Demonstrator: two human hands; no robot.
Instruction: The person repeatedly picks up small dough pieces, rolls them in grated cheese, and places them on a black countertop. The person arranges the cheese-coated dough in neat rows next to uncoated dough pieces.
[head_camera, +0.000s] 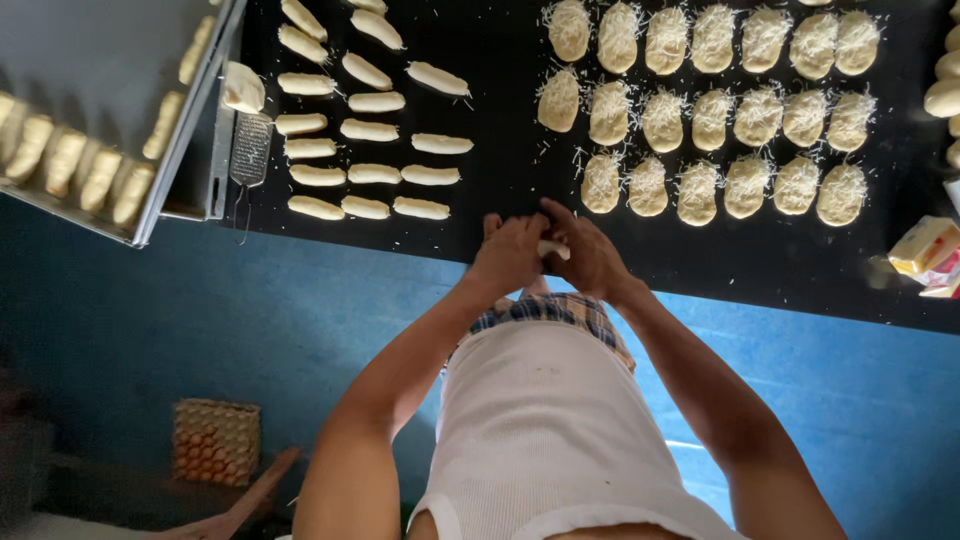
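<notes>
My left hand (507, 252) and my right hand (590, 256) meet over the near edge of a black worktop (500, 80). Between them they pinch a small pale piece of dough (553, 249), mostly hidden by the fingers. Plain elongated dough pieces (372, 130) lie in rows to the far left of my hands. Oval dough pieces topped with grated cheese (710, 115) lie in three rows to the far right.
A metal tray (150, 190) with dough sticks juts over the worktop's left end. A lump of cheese (242, 88) and a hand grater (250, 150) lie beside it. A yellow block in a wrapper (922, 245) sits at the right. An egg carton (215, 441) lies on the blue floor.
</notes>
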